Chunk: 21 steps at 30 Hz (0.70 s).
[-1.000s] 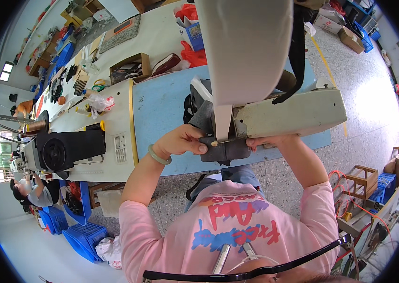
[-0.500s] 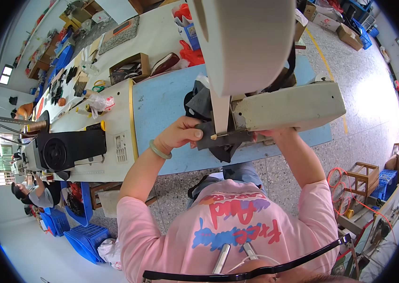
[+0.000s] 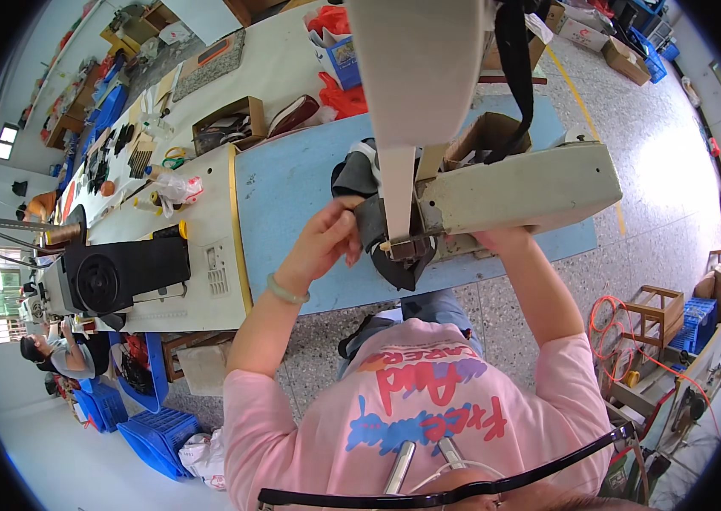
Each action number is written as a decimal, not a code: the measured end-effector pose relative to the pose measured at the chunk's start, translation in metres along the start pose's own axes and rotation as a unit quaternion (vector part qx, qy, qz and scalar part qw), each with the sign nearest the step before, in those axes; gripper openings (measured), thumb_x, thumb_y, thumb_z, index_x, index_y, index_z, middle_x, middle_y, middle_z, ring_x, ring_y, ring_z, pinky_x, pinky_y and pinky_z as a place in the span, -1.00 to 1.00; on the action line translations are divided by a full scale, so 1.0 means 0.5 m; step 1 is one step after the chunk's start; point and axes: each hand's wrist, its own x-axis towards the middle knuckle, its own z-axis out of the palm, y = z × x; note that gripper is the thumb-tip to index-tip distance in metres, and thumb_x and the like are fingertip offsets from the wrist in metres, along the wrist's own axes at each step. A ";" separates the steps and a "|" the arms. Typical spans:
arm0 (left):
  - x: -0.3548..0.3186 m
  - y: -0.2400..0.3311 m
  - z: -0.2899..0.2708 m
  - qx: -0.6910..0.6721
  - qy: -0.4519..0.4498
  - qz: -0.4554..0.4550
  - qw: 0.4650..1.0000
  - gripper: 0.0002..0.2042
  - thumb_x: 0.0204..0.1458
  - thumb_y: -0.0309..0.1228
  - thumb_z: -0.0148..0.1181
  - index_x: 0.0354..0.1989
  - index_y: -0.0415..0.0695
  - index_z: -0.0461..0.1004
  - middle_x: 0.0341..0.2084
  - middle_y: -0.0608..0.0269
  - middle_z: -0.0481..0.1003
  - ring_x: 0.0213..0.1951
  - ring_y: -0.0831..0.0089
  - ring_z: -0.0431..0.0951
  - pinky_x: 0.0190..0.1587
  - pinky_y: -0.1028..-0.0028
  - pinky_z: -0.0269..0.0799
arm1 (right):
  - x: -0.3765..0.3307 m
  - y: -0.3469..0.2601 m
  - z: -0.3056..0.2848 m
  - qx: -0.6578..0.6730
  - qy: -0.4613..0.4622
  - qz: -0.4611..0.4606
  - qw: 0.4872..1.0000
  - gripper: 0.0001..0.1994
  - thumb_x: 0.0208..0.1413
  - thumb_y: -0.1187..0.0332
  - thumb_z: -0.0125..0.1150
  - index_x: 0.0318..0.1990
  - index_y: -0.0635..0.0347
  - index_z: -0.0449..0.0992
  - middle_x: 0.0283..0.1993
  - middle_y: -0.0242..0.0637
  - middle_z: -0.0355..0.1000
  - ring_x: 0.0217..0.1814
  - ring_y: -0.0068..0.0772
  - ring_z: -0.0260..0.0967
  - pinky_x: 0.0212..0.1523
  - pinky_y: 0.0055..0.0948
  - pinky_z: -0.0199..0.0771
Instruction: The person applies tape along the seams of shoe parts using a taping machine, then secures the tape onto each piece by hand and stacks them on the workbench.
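A pale sewing machine stands over the blue tabletop (image 3: 288,187), with a white upper head (image 3: 416,77) and a beige lower body (image 3: 531,192). Dark grey fabric (image 3: 370,220) lies bunched around its needle area, draping toward my lap. At the fabric's left edge, my left hand (image 3: 324,241) is curled, with thumb and forefinger closed on the edge and the other fingers hanging loosely bent. My right hand (image 3: 501,239) reaches beneath the beige body's near side; its fingers are hidden there.
An open cardboard box (image 3: 488,140) sits behind the beige body, a black strap hanging over it. To the left are a shoe box (image 3: 228,126), green-handled scissors (image 3: 175,157) and a black sewing machine (image 3: 113,271). A co-worker (image 3: 71,347) sits at far left.
My left hand has shifted slightly left and its grip has changed. The dark fabric has turned and bunched at the needle. The white head appears farther left, revealing the cardboard box.
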 end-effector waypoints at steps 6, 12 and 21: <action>-0.083 -0.101 -0.034 0.454 0.033 0.306 0.836 -0.74 0.03 -0.42 0.18 -0.07 -0.10 0.46 -0.62 0.31 0.47 -0.63 0.49 0.41 -0.58 0.52 0.29 | -0.120 0.007 0.073 -0.325 -0.004 -0.155 0.933 -0.72 -0.06 0.56 0.24 -0.13 0.19 0.50 -0.23 -0.26 0.42 -0.27 -0.30 0.43 -0.26 -0.46 0.45; -0.029 -0.175 0.013 0.597 0.002 0.343 0.725 -0.71 -0.08 -0.42 0.27 -0.13 -0.06 0.51 -0.60 0.25 0.48 -0.61 0.32 0.46 -0.57 0.41 0.34 | -0.115 0.089 0.089 -0.524 -0.051 -0.197 0.827 -0.72 -0.18 0.56 0.33 -0.21 0.17 0.56 -0.30 -0.24 0.39 -0.34 -0.22 0.41 -0.36 -0.37 0.45; -0.023 -0.166 0.013 0.554 -0.006 0.402 0.729 -0.84 -0.10 -0.49 0.25 -0.31 -0.12 0.48 -0.57 0.27 0.50 -0.57 0.29 0.50 -0.54 0.40 0.39 | -0.102 0.070 0.095 -0.519 -0.063 -0.335 0.784 -0.73 -0.27 0.61 0.32 -0.31 0.18 0.56 -0.34 -0.27 0.43 -0.37 -0.24 0.40 -0.42 -0.36 0.40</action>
